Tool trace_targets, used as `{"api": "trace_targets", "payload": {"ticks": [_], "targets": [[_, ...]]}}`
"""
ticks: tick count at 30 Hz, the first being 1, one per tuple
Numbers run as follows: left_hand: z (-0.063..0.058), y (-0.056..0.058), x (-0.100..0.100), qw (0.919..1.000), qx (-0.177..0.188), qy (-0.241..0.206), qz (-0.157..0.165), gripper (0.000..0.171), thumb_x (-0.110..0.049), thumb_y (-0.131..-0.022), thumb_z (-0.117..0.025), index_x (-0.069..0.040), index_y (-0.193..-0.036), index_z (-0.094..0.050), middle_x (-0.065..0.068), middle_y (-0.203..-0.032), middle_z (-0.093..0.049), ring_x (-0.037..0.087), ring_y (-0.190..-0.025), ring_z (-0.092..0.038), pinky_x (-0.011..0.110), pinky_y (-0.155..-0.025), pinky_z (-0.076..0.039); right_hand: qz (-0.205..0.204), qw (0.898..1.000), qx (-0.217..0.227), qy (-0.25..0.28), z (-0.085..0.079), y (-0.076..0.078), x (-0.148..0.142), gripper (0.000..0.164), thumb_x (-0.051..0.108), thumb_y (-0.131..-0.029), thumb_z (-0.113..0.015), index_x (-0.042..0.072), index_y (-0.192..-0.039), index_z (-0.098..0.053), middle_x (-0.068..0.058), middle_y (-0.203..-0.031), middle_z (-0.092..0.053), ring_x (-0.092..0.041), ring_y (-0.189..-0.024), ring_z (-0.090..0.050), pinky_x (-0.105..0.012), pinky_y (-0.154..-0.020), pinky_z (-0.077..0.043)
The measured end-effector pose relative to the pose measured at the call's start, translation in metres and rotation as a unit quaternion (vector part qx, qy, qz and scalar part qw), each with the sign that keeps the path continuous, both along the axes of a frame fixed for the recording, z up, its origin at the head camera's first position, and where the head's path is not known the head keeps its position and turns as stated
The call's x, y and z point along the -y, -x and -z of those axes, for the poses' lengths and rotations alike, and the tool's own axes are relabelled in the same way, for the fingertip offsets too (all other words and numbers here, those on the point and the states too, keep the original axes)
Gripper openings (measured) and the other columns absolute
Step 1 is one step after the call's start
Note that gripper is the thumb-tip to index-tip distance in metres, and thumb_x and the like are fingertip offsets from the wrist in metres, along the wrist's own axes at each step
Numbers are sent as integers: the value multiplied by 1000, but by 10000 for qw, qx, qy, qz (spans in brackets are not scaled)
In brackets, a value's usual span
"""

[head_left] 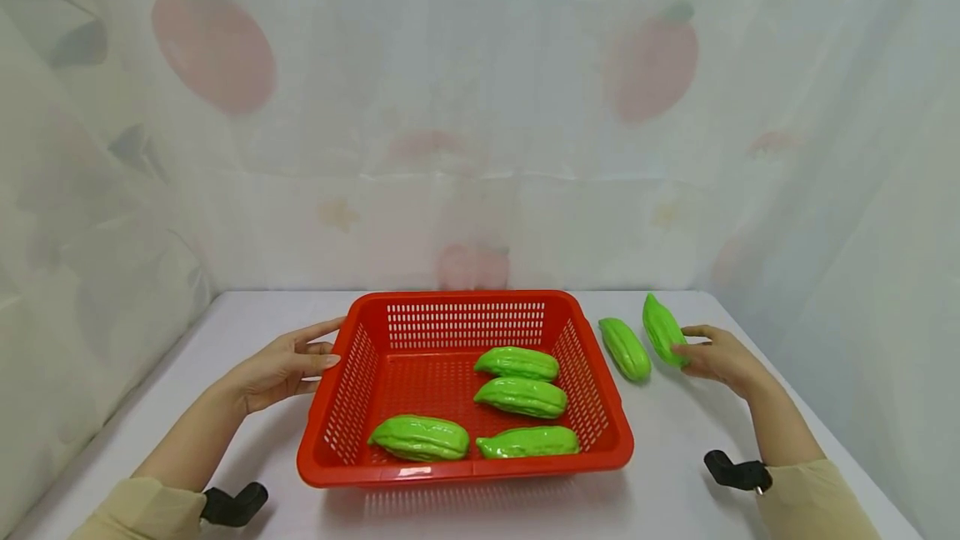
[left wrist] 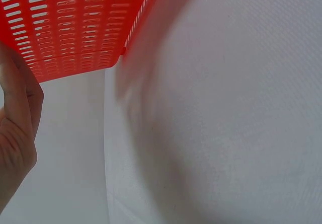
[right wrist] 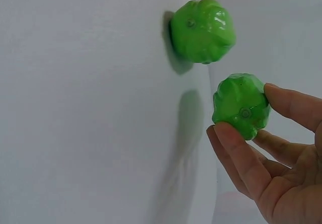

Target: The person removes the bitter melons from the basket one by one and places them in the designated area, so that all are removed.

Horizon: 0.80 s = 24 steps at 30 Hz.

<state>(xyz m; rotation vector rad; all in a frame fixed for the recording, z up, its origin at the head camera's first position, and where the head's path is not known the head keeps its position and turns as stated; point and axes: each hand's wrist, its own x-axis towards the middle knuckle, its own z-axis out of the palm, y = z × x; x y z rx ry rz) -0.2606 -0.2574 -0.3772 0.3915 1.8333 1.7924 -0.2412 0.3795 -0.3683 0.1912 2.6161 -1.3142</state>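
Note:
My right hand (head_left: 718, 357) pinches a glossy green bitter melon (head_left: 663, 328) between thumb and fingertips, its pointed end facing away. In the right wrist view, the held bitter melon (right wrist: 242, 103) shows its round stem end, with a shadow on the table beside it. Just left of it in the head view, another bitter melon (head_left: 626, 349) lies on the table. My left hand (head_left: 281, 367) grips the left rim of a red plastic basket (head_left: 465, 468), thumb on the rim. In the left wrist view, its fingers (left wrist: 20, 90) lie against the slotted outer wall.
Several bitter melons lie in the basket, two at its right side (head_left: 517, 363) (head_left: 521, 397) and two along the front (head_left: 420, 437) (head_left: 528, 442). The white table (head_left: 682, 440) ends at a printed curtain (head_left: 480, 123), with more curtain at both sides.

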Motion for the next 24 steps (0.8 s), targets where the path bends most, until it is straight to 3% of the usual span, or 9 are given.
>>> {"api": "trace_targets", "payload": {"ticks": [7, 24], "targets": [[0, -1, -1, 10000, -9, -8, -10, 79, -12, -99, -54, -6, -159, -2, -6, -108, -66, 9, -99, -67, 34, -88, -60, 48, 9999, 131, -81, 7, 0, -1, 76, 29, -97, -61, -16, -147, -23, -27, -129, -50, -9, -92, -64, -25, -84, -59], [0, -1, -1, 10000, 42, -67, 4, 80, -11, -99, -53, -6, -159, -1, -6, -107, -65, 8, -98, -68, 33, -88, -60, 195, 9993, 213, -241, 17, 5, -1, 75, 30, -97, -59, -15, -146, -24, -33, -136, -44, -12, -95, -61, -27, -84, -60]]}}
